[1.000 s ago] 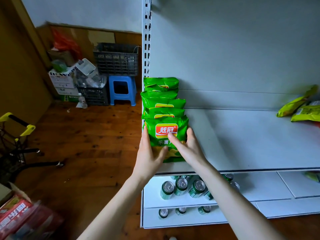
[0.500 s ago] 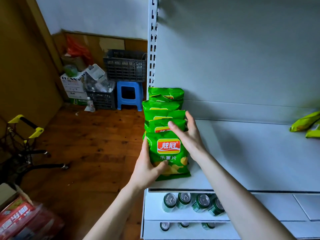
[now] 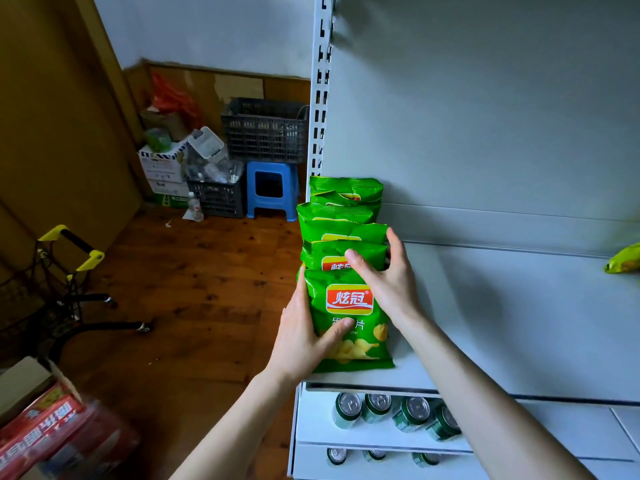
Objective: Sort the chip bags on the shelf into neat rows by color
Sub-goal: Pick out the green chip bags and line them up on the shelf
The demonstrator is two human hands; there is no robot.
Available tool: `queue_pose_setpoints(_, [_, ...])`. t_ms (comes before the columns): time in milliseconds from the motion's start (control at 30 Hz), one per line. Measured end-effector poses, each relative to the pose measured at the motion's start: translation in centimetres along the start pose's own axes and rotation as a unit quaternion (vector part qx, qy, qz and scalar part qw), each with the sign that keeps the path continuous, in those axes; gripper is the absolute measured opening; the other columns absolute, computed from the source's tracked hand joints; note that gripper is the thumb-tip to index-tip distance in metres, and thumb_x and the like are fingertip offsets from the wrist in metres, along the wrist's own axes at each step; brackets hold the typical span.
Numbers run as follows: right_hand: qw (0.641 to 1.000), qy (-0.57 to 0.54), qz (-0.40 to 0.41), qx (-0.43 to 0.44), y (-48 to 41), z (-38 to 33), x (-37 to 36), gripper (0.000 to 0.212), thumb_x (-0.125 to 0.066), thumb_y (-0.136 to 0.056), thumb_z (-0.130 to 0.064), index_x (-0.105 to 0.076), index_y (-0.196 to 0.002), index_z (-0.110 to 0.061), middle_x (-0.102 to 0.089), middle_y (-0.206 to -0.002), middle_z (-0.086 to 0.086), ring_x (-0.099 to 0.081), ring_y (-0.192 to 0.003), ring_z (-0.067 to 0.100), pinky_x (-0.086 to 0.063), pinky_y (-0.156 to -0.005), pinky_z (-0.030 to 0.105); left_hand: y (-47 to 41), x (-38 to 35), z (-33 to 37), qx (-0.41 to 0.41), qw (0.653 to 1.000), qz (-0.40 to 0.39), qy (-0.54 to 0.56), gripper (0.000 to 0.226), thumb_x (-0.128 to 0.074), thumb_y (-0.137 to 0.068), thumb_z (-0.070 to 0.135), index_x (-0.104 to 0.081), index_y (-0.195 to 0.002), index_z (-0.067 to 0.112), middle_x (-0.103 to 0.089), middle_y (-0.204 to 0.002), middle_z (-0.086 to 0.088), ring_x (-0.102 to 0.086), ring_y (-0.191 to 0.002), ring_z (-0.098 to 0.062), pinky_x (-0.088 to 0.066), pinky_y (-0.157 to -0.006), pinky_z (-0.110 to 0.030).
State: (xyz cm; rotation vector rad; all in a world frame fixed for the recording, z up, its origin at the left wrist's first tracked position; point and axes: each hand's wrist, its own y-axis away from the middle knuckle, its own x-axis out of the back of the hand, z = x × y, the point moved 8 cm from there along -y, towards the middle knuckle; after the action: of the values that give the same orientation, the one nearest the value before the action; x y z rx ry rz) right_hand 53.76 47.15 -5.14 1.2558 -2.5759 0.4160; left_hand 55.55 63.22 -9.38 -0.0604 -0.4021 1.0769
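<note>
The front green bag (image 3: 349, 303) stands at the shelf's (image 3: 502, 323) left end, gripped by the left hand (image 3: 301, 337), thumb across its face. Just behind it, the right hand (image 3: 388, 282) pinches the second bag (image 3: 332, 252) between thumb and fingers. Cans (image 3: 412, 414) lie below the hands.
</note>
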Motion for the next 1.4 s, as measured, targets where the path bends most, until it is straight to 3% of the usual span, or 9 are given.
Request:
queue_pose_setpoints(167, [1.000,0.011,0.000,0.012,0.5,-0.8,0.5,0.101,-0.066,-0.058,-0.069,-0.035,-0.139,-0.016,-0.051,-0.134,0.002,-0.051,-0.119,0.010,-0.043,-0.101,0.035,0.2,0.5,0.3,-0.012,1.000,0.012,-0.003,0.089,-0.071,-0.071,0.052,-0.005,-0.132,0.055,-0.035,-0.130,0.041,-0.040,-0.121,0.017,-0.030,-0.096,-0.003])
queue_pose_setpoints(367, [0.999,-0.019,-0.046,-0.006,5.0,1.1,1.9,0.102,-0.067,-0.059,-0.060,-0.020,-0.143,-0.028,-0.034,-0.143,-0.008,-0.036,-0.124,-0.008,-0.033,-0.102,0.018,0.2,-0.1,-0.5,-0.037,0.997,0.012,-0.062,0.087,-0.055,-0.077,0.070,0.006,-0.138,0.057,-0.035,-0.149,0.003,-0.035,-0.136,-0.010,-0.032,-0.112,-0.038])
queue_pose_setpoints(433, [0.995,-0.011,-0.100,-0.015,6.4,2.2,1.3,0.102,-0.073,-0.058,-0.053,-0.016,-0.140,-0.035,-0.035,-0.139,-0.016,-0.037,-0.119,-0.019,-0.035,-0.100,0.014,0.0,-0.1,-0.6,-0.038,0.997,0.008,-0.074,0.082,-0.047,-0.080,0.073,0.005,-0.140,0.051,-0.027,-0.152,0.010,-0.027,-0.139,-0.004,-0.028,-0.114,-0.038])
queue_pose_setpoints(567, [0.993,0.030,-0.115,-0.021,6.1,3.6,0.7,0.112,-0.084,-0.058,-0.025,-0.014,-0.146,-0.020,-0.042,-0.138,-0.008,-0.045,-0.120,-0.002,-0.038,-0.100,0.014,0.2,-0.3,-0.4,-0.016,0.998,-0.017,-0.065,0.067,-0.025,-0.080,0.080,0.001,-0.135,0.052,-0.005,-0.145,0.033,-0.009,-0.139,0.011,-0.016,-0.118,-0.043])
queue_pose_setpoints(700, [0.994,0.083,-0.071,0.016,5.9,3.0,0.9,0.105,-0.083,-0.064,-0.017,-0.016,-0.146,-0.013,-0.041,-0.127,-0.013,-0.041,-0.116,-0.002,-0.028,-0.082,-0.007,-2.5,2.2,0.0,0.040,0.999,0.031,0.015,0.102,-0.041,-0.067,0.085,-0.001,-0.146,0.035,-0.008,-0.152,0.018,-0.011,-0.139,0.002,-0.014,-0.118,-0.034])
queue_pose_setpoints(900, [0.995,0.085,-0.056,0.005,6.3,3.2,0.9,0.104,-0.082,-0.066,-0.019,-0.014,-0.146,-0.016,-0.044,-0.137,-0.002,-0.043,-0.115,0.001,-0.032,-0.088,0.005,-8.5,2.1,1.9,0.029,0.994,-0.035,0.095,0.091,-0.064,-0.088,0.022,0.003,-0.149,0.017,-0.027,-0.123,0.034,-0.034,-0.097,0.038,-0.031,-0.084,0.005])
queue_pose_setpoints(1133, [0.995,0.090,-0.035,-0.004,5.7,3.7,2.7,0.104,-0.082,-0.067,-0.017,-0.014,-0.146,-0.017,-0.042,-0.128,-0.010,-0.043,-0.111,-0.002,-0.029,-0.080,-0.006,-8.9,-0.2,1.7,0.012,0.993,-0.037,0.111,0.088,-0.064,-0.083,0.028,-0.002,-0.146,0.027,-0.032,-0.131,0.029,-0.037,-0.109,0.030,-0.034,-0.089,0.000])
queue_pose_setpoints(1267, [0.995,0.089,-0.042,-0.007,5.6,3.7,2.4,0.104,-0.081,-0.067,-0.018,-0.014,-0.146,-0.017,-0.044,-0.139,-0.001,-0.045,-0.117,0.004,-0.035,-0.091,0.010,-9.1,-0.2,1.6,0.023,0.994,-0.032,0.099,0.079,-0.064,-0.083,0.026,-0.008,-0.139,0.033,-0.039,-0.127,0.026,-0.044,-0.108,0.025,-0.038,-0.084,-0.001])
queue_pose_setpoints(1400, [0.995,0.086,-0.049,-0.006,5.6,3.5,2.4,0.104,-0.081,-0.068,-0.021,-0.013,-0.146,-0.017,-0.042,-0.141,0.001,-0.045,-0.124,0.010,-0.038,-0.100,0.022,-8.7,0.6,1.7,0.042,0.996,-0.022,0.080,0.097,-0.062,-0.076,0.054,-0.006,-0.150,0.025,-0.034,-0.149,0.008,-0.038,-0.130,0.001,-0.035,-0.107,-0.024])
